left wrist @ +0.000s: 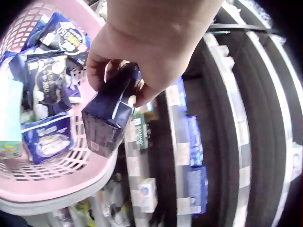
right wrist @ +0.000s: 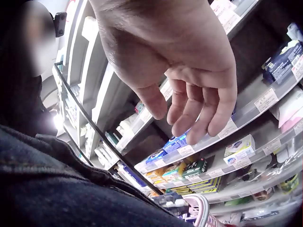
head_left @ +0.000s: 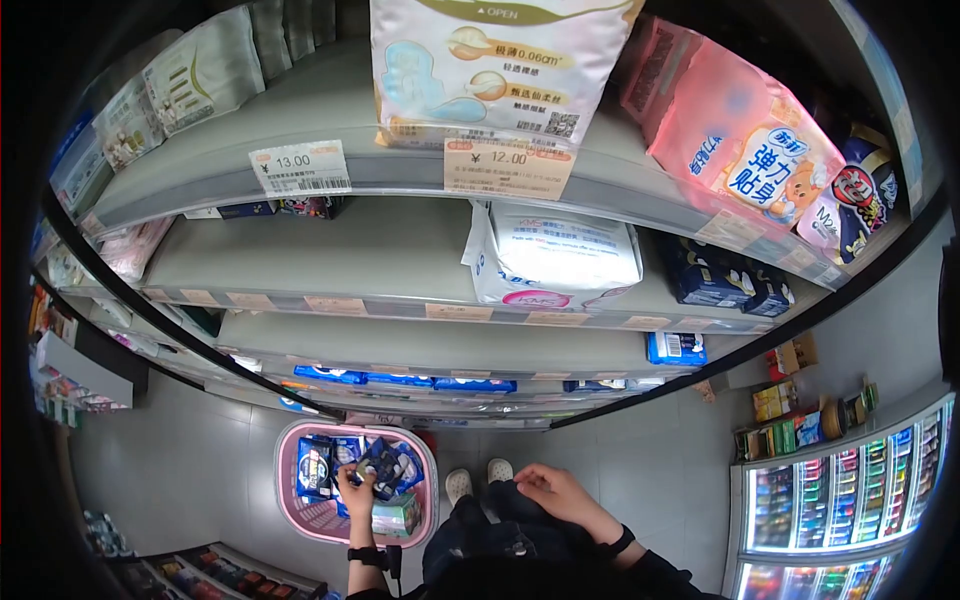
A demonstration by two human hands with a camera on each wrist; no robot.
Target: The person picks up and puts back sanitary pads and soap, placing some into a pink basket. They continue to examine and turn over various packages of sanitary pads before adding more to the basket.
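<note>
1. Here, the left hand [head_left: 356, 494] curls its fingers and thumb round a dark blue rectangular packet [left wrist: 110, 113], holding it over the pink plastic lattice basket [head_left: 292, 500], just above that basket's rim on the shelf side.
2. The packet hangs tilted, its lower end pointing down towards the basket's rim, as the left wrist view shows.
3. Inside the basket lie several dark blue soft packs [left wrist: 46, 90], with a pale green pack [left wrist: 9, 118] against the basket's wall farthest from the shelves.
4. The right hand [head_left: 553, 494] rests on the person's dark trousers, to the right of the basket; its fingers hang loosely bent and it holds nothing.
5. A pair of white shoes [head_left: 477, 478] stands on the grey floor between the basket and the right hand.
6. Beyond the basket rise grey metal shelves [head_left: 390, 245]; the lowest ones nearest the basket carry a row of blue packs [head_left: 400, 380].
7. Higher above the basket sits a white soft pack with blue print [head_left: 552, 258].
8. Farthest up from the basket stand a large white pack with a baby-blue picture [head_left: 490, 65] and pink packs [head_left: 735, 130], with white price tags [head_left: 300, 166] on the shelf edge.
</note>
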